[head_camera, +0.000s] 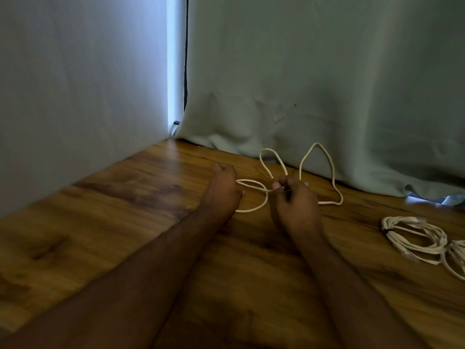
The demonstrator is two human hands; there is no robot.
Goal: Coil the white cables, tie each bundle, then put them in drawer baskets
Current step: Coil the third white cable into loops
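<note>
- A loose white cable (261, 195) lies on the wooden floor (100, 222) near its far edge, just in front of the hanging grey curtain (327, 96).
- The cable forms 3 open loops: 1 flat on the boards between the 2 hands, 1 rising toward the curtain, and 1 taller loop to the right that comes back down to the floor.
- The right hand (294, 200) has its fingers curled round the cable where the loops cross, pinching the strands together.
- The left hand (222, 190) lies over the left end of the flat loop; the thumb points back toward the cable, but the grip is hidden, so I cannot tell whether it holds the strand.
- Both forearms reach in from the near edge of the floor.
- A coiled bundle of white cable (412, 238) lies near the right edge, well apart from the hands, with part of another coil (455, 258) touching it at the frame edge.
- A pale wall (75, 96) closes the left side, with a bright gap (175, 71) between it and the curtain.
</note>
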